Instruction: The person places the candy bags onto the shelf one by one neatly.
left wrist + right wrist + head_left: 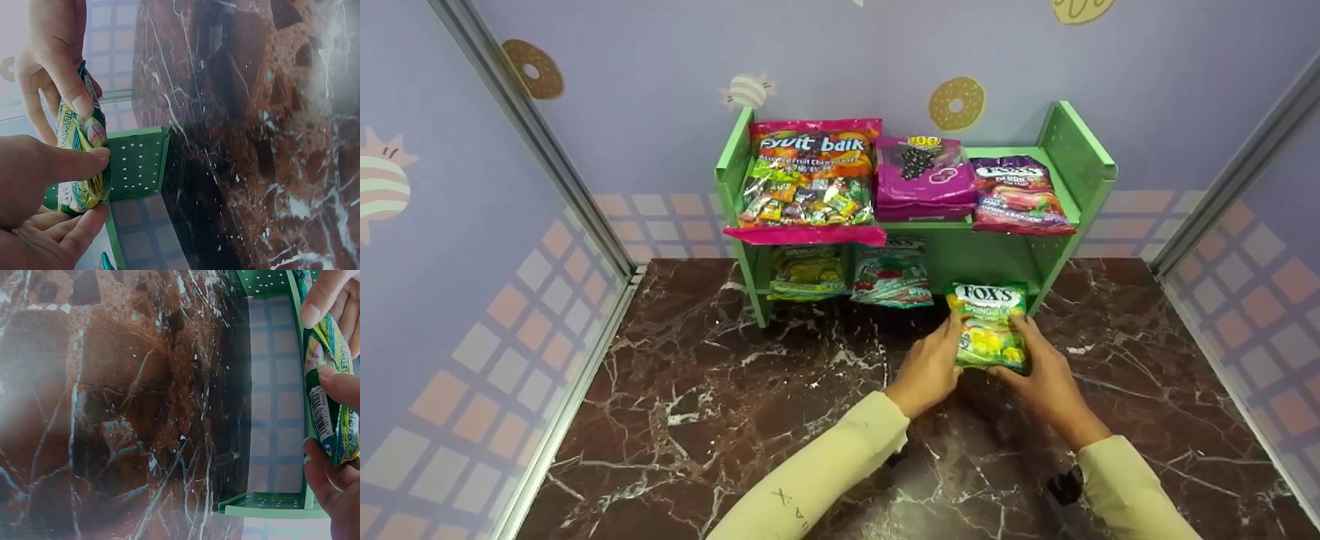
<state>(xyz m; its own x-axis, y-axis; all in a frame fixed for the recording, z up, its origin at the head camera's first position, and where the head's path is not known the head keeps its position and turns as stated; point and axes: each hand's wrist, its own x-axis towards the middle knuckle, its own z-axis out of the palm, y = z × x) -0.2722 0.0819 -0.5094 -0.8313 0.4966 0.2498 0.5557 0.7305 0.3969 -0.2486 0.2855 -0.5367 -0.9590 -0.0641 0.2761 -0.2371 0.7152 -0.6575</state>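
Both hands grip a green Fox's candy bag (988, 330) by its sides, in front of the lower right end of a green shelf (990, 259). The left hand (930, 369) has its thumb and fingers around the bag's left edge. On the opposite edge, the right hand (1044, 375) pinches the bag between thumb and fingers. From the left wrist view, both thumbs press the back of the candy bag (84, 140). A barcode shows on the bag's back (323, 410) in the right wrist view.
On the upper shelf are a large Fruit candy bag (810, 176), a purple bag (924, 180) and a Fox's Berries bag (1020, 195). Below sit a yellow-green bag (808, 271) and a teal bag (892, 274). Patterned walls (495, 300) enclose the dark marble surface (697, 420).
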